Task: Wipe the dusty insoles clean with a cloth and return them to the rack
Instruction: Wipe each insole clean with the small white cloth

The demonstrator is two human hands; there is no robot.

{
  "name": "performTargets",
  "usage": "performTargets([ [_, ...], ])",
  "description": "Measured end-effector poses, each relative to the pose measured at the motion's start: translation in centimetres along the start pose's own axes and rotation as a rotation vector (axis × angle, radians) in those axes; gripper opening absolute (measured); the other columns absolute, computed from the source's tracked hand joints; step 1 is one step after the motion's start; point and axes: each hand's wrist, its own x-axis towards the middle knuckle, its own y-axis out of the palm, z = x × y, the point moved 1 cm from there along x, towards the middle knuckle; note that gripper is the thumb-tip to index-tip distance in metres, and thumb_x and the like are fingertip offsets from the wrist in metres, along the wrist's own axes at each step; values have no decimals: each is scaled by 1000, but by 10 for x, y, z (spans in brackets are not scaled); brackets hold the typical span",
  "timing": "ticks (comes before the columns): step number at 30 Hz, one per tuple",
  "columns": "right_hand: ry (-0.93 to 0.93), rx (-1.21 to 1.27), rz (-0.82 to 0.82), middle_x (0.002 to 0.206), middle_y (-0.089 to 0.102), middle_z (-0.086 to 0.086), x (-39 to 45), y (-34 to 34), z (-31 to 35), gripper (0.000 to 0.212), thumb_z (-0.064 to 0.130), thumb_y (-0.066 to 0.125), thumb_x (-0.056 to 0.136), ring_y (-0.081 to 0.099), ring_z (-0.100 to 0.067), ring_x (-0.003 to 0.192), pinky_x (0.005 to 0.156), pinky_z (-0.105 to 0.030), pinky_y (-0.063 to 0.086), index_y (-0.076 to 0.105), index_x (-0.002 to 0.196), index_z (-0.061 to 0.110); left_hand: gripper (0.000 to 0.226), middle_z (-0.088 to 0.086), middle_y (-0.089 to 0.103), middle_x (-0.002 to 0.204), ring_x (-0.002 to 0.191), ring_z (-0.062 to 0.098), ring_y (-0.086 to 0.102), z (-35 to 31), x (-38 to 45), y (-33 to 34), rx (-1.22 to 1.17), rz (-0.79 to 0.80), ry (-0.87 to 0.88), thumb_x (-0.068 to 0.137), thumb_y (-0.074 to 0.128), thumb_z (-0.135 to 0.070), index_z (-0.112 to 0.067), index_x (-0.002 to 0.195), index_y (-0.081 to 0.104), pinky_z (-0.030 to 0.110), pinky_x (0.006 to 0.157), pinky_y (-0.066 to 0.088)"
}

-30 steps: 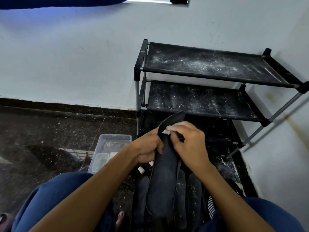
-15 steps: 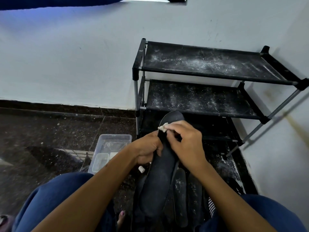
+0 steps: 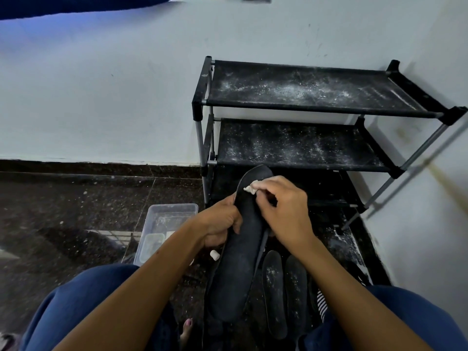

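Observation:
A long black insole (image 3: 236, 262) is held upright and tilted in front of me, its toe end toward the rack. My left hand (image 3: 219, 224) grips its left edge near the middle. My right hand (image 3: 283, 211) is closed on a small white cloth (image 3: 252, 188) pressed against the insole's upper part. Two dusty black insoles (image 3: 274, 295) lie on the floor below, between my knees. The black rack (image 3: 304, 107) stands against the wall, its shelves speckled with white dust.
A clear plastic box (image 3: 164, 229) sits on the dark floor to the left of the rack. A small white lump (image 3: 214, 255) lies by my left wrist. White walls close in behind and to the right. My blue-clad knees (image 3: 83, 307) frame the bottom.
The cloth in my right hand has slid up and to the left along the insole toward its toe end. My left hand keeps its grip.

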Motion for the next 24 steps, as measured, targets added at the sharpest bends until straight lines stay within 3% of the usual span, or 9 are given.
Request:
performTargets([
  [3, 67, -67, -54, 94, 68, -3, 6, -5, -7, 16, 0, 61, 83, 64, -14, 87, 82, -24, 50, 71, 94, 7, 74, 21, 69, 86, 79, 32, 69, 0, -3, 1, -29, 100, -33, 64, 18, 29, -16, 111, 54, 38, 76, 54],
  [7, 357, -129, -63, 91, 70, -4, 9, -14, -34, 17, 3, 62, 84, 66, -14, 79, 77, -19, 49, 72, 96, 9, 78, 29, 60, 119, 105, 49, 59, 6, -1, -2, -9, 147, -60, 59, 25, 26, -3, 129, 45, 54, 95, 44],
  [10, 655, -14, -72, 83, 68, 1, 5, -15, -47, 19, 5, 64, 82, 60, -2, 63, 59, -2, 42, 69, 100, 11, 74, 30, 58, 122, 111, 46, 57, 10, 10, -10, -58, -59, -17, 53, 31, 19, 10, 125, 48, 54, 98, 42],
  [12, 850, 204, -57, 75, 66, 3, 2, -11, -48, 19, 4, 66, 78, 59, -2, 60, 53, -7, 44, 68, 96, 10, 70, 28, 61, 111, 101, 39, 61, 16, 22, -22, -96, -283, -8, 47, 36, 13, 12, 115, 48, 49, 87, 48],
  [14, 1032, 522, 47, 75, 65, -1, 2, -7, -43, 17, 0, 66, 78, 59, -8, 63, 57, -19, 48, 68, 92, 9, 31, 19, 53, 79, 75, 29, 53, 18, 28, -27, -133, -445, -10, 58, 33, 16, 5, 84, 46, 37, 63, 43],
  [17, 1088, 740, 366, 79, 63, -6, 0, -2, -37, 22, -6, 60, 80, 56, -12, 70, 63, -22, 50, 68, 87, 13, 33, 10, 41, 63, 63, 23, 44, 16, 33, -27, -184, -512, 52, 68, 24, 24, -5, 64, 39, 31, 57, 35],
  [20, 1042, 736, 625, 78, 64, -5, -8, 5, -38, 27, -8, 60, 79, 55, -12, 69, 61, -19, 49, 71, 90, 14, 35, 13, 51, 71, 70, 26, 51, 19, 36, -28, -205, -484, 92, 68, 26, 25, -2, 67, 48, 33, 65, 42],
  [24, 1018, 612, 739, 71, 66, -5, -20, 16, -43, 22, -8, 63, 77, 61, -10, 62, 60, -19, 52, 73, 85, 10, 37, 15, 58, 86, 84, 27, 56, 22, 39, -26, -198, -432, 87, 76, 30, 24, -2, 84, 54, 36, 78, 48],
])
